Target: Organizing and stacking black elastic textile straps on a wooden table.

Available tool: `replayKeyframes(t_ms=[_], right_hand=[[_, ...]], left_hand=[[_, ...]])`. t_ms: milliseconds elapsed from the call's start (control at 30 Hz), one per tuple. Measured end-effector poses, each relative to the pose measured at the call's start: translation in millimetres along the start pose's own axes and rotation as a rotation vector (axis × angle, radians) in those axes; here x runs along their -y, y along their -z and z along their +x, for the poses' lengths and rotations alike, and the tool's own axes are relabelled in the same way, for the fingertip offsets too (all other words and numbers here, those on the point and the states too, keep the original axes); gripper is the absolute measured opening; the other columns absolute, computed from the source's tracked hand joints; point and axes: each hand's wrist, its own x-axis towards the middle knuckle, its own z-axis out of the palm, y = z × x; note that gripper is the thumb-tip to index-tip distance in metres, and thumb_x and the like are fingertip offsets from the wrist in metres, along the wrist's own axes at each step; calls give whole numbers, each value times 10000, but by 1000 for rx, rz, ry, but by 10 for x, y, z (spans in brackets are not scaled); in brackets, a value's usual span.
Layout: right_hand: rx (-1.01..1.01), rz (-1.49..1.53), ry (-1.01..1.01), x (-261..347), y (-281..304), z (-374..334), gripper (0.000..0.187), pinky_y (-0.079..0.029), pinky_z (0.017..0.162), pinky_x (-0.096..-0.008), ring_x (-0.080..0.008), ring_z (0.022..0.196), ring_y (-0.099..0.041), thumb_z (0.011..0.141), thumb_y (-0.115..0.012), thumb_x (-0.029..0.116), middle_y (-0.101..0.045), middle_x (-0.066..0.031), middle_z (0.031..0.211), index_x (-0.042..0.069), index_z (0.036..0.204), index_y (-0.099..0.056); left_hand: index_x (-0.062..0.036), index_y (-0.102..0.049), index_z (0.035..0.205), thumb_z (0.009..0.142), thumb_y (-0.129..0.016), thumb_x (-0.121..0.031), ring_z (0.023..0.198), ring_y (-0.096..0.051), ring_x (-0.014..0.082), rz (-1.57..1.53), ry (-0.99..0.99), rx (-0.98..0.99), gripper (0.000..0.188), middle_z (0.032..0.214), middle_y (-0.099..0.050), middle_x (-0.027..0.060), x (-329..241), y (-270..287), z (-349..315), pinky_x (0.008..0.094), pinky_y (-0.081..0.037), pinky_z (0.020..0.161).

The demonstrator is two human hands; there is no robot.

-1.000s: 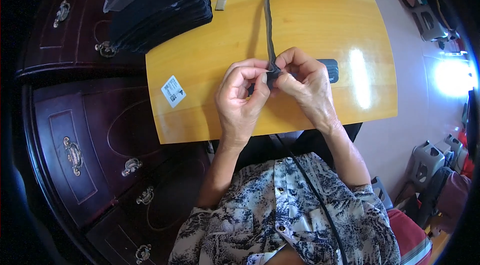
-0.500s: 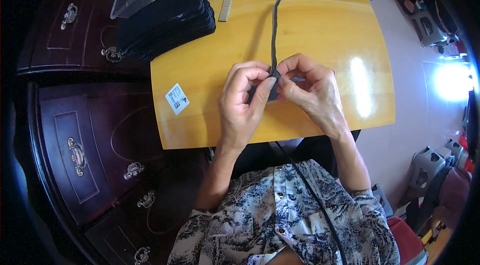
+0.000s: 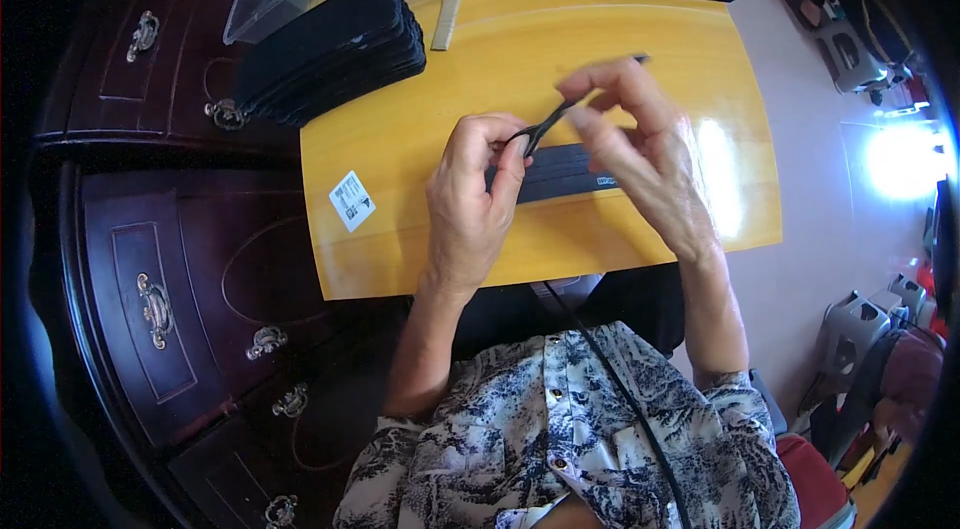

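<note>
Over the yellow bench (image 3: 390, 244), the left hand (image 3: 466, 197) pinches a dark strap (image 3: 551, 120) between thumb and fingers. The strap slants up toward the right hand (image 3: 657, 157), whose thumb and forefinger are at it; they are blurred, so I cannot tell whether they grip. Beneath both hands a dark flat pad (image 3: 560, 175) lies on the bench, with a white label (image 3: 351, 201) left of it and a stack of black pads (image 3: 330, 54) farther off.
</note>
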Motion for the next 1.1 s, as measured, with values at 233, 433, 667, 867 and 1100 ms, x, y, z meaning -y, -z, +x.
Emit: replayKeyframes(t_ms=[233,433,667,867,1100], right_hand=[[224,-351,411,-14,-7,137,174,-505,650,-340,-299,714,-624,819,-667,101,-599,-134,900,-17,941,-626],[17,-306,342,-35,-77,-25,161,-500,623,-333,-283,705,-622,797,-676,78,-573,-145,853,-17,920,-632],[-158,-105,366,-182,-167,-160,112,-469,561,-258,-128,652,-598,831,-688,82,-594,-69,774,8,905,-647],[-82,301,27,-10,7,-203,127,-393,526,-188,-43,640,-542,893,-668,149,-575,6,690,29,915,-637],[-149,581,11,-48,291,49,165,-397,509,-178,-36,610,-524,917,-641,212,-595,-13,777,50,915,-609]], left_hand=[[4,-540,993,866,-570,94,849,-606,128,-25,-49,-8,159,960,-593,73,-49,-21,71,268,-531,731],[3,-520,1042,946,-583,-92,840,-600,113,-594,278,-85,148,916,-583,30,-150,-194,-5,241,-513,745],[-25,-551,978,996,-518,-247,786,-562,85,-625,279,119,225,880,-569,5,-159,-244,-13,236,-468,737],[-13,-553,867,988,-525,-194,764,-556,107,-421,51,147,220,855,-548,27,-174,-281,48,246,-450,719],[25,-560,862,933,-583,-80,831,-593,201,-126,-262,63,129,1109,-536,128,-303,-328,99,287,-490,759]])
